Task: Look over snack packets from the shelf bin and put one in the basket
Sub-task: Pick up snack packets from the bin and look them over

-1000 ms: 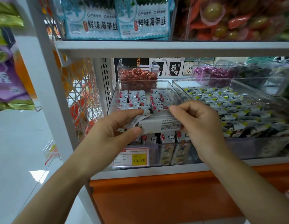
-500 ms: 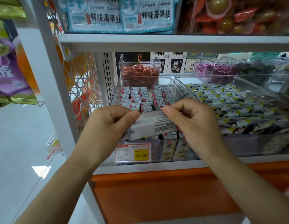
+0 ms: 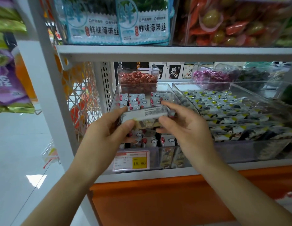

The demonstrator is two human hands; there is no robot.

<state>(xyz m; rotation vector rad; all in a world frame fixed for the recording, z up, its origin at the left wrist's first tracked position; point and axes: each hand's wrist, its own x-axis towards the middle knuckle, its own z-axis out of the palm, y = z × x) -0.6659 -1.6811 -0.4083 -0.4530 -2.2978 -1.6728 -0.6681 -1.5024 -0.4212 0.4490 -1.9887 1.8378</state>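
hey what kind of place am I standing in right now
Most likely a snack shop or supermarket aisle: a yellow price tag on a clear bin of wrapped packets, and packaged goods on the shelf above.

packet (image 3: pixel 146 117) print blurred, ends hidden by left hand (image 3: pixel 107 129), right hand (image 3: pixel 182 126)

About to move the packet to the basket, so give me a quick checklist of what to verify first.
1. Packet held at both ends: ok.
2. Left hand grip: ok.
3. Right hand grip: ok.
4. Packet lifted above the bin: ok.
5. Basket in view: not ok, none seen.
6. Printed side readable: cannot tell, blurred.
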